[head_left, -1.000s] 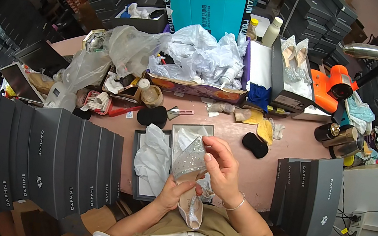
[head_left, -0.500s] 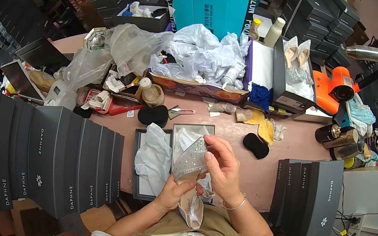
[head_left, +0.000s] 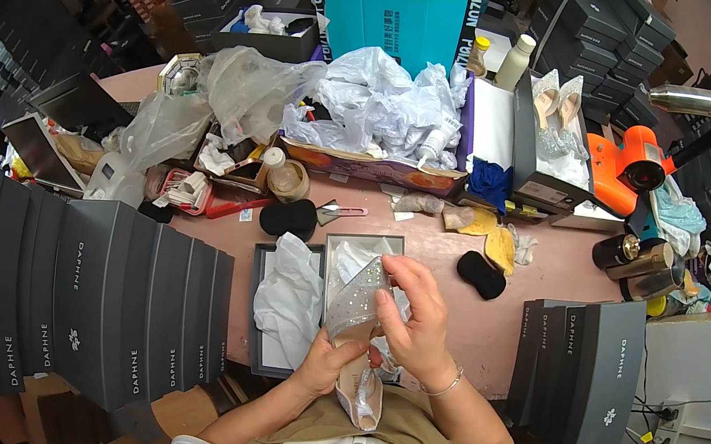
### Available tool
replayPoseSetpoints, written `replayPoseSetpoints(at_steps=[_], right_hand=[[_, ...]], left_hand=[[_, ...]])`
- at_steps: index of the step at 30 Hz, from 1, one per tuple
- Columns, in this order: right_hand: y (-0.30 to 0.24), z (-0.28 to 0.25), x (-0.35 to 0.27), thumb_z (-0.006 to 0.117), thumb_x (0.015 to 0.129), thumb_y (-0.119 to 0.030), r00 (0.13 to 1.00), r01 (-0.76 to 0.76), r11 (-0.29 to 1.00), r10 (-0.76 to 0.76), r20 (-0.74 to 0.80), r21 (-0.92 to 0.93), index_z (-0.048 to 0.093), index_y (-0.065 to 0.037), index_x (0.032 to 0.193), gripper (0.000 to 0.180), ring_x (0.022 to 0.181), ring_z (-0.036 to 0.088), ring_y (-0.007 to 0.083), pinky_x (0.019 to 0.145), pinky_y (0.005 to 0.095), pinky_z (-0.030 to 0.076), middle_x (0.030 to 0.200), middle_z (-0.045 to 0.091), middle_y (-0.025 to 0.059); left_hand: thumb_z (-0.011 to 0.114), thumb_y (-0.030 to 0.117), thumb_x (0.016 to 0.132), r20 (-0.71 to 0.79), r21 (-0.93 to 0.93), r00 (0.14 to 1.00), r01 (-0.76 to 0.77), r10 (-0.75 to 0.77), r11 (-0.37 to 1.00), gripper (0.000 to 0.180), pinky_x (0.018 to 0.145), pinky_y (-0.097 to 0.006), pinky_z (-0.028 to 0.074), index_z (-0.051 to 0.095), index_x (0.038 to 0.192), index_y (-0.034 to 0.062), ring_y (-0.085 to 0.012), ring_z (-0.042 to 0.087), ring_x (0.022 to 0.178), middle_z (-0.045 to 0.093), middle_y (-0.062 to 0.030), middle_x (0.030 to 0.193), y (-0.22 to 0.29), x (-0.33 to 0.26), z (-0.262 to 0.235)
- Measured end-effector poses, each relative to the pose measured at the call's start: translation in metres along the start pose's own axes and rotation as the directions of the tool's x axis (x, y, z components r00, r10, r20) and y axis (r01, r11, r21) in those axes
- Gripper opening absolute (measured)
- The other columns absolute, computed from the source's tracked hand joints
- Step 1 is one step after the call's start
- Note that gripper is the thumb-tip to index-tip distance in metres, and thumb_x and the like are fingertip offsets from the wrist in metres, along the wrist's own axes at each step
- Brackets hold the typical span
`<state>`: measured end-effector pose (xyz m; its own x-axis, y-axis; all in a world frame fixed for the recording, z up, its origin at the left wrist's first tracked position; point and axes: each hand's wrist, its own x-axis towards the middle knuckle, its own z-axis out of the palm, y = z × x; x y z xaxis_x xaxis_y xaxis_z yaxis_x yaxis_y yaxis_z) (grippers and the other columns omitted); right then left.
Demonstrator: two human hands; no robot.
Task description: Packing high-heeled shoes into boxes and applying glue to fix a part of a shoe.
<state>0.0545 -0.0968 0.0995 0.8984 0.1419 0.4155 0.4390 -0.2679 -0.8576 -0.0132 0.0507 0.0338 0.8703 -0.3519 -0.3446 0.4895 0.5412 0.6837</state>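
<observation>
A silver glittery pointed-toe shoe (head_left: pixel 355 303) is held upright over the table, toe away from me and heel end close to my body. My left hand (head_left: pixel 323 364) wraps round its middle, thumb on the insole. My right hand (head_left: pixel 419 319) has its fingertips and thumb at the toe's right edge. Under the shoe's front lies an open grey shoebox (head_left: pixel 258 276) with white tissue paper (head_left: pixel 285 300); the shoe and my hands partly hide it.
Stacked dark grey shoeboxes flank me on the left (head_left: pixel 104 301) and right (head_left: pixel 599 379). Behind are a carton of crumpled plastic (head_left: pixel 365 167), a boxed pair of silver shoes (head_left: pixel 564 116) and an orange tool stand (head_left: pixel 617 168). Black pads (head_left: pixel 481 275) and yellow sponges (head_left: pixel 500 248) lie on the pink table.
My right thumb has slid slightly left and down on the toe. My left hand and the shoe stay in place. A dark shape shows at the top, behind the teal box.
</observation>
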Motion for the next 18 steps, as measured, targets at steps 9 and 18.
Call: replayPoseSetpoints(at_steps=[9, 18], right_hand=[[-0.002, -0.009, 0.008, 0.055, 0.090, -0.003, 0.967, -0.251, 0.883, 0.248, 0.061, 0.396, 0.055, 0.004, 0.118, 0.030, 0.101, 0.056, 0.0156, 0.086, 0.0272, 0.046, 0.111, 0.057, 0.0097], [0.004, -0.016, -0.001, 0.059, 0.087, -0.002, 0.875, -0.464, 0.607, 0.431, 0.223, 0.645, 0.060, 0.001, 0.106, 0.020, 0.094, 0.055, 0.0100, 0.086, 0.0258, 0.045, 0.103, 0.061, 0.0044]], left_hand=[[0.060, 0.011, 0.083, 0.137, -0.065, 0.973, 0.196, -0.186, 0.978, 0.041, 0.067, -0.029, 0.053, 0.053, 0.121, -0.0013, -0.0173, 0.063, 0.076, 0.062, -0.0122, 0.107, 0.007, 0.013, -0.015], [0.063, 0.010, 0.075, 0.226, 0.094, 0.922, 0.302, -0.315, 0.949, 0.044, 0.059, -0.029, 0.053, 0.053, 0.114, -0.0054, -0.0202, 0.064, 0.068, 0.063, -0.0162, 0.098, 0.026, 0.016, -0.030]])
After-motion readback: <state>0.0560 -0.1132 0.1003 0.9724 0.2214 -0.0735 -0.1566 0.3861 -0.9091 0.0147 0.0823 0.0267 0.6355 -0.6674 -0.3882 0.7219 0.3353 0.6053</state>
